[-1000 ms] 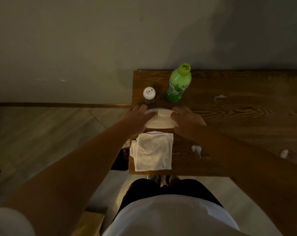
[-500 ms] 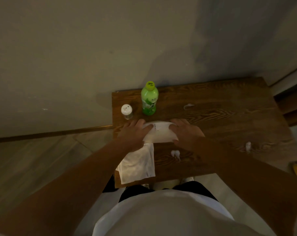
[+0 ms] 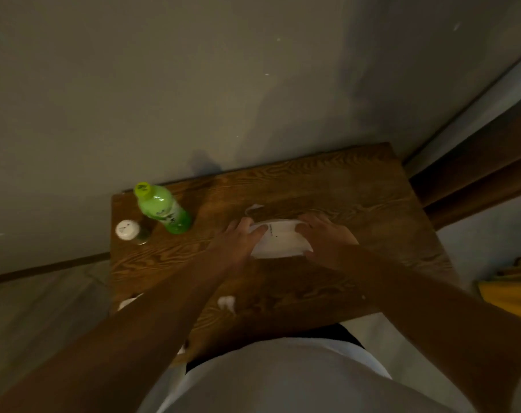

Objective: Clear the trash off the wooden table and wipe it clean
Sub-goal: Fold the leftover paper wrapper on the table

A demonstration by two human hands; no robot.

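Note:
Both hands hold a white plate (image 3: pixel 278 242) over the middle of the wooden table (image 3: pixel 357 192). My left hand (image 3: pixel 239 238) grips its left rim with the thumb on top, and my right hand (image 3: pixel 326 236) grips its right rim. A scrap of white trash (image 3: pixel 253 208) lies just beyond the plate. A crumpled white wad (image 3: pixel 227 302) lies nearer the front edge. Only a corner of the white cloth (image 3: pixel 127 302) shows at the table's front left; my left arm hides the rest.
A green bottle (image 3: pixel 163 210) and a white-capped shaker (image 3: pixel 131 231) stand at the table's back left corner. A grey wall runs behind the table. Dark wooden furniture (image 3: pixel 477 174) stands to the right, and something yellow (image 3: pixel 512 296) lies on the floor.
Both hands have carried the plate to the right, away from the bottle and shaker toward the table's middle. The view has swung right, and my left arm now covers the cloth.

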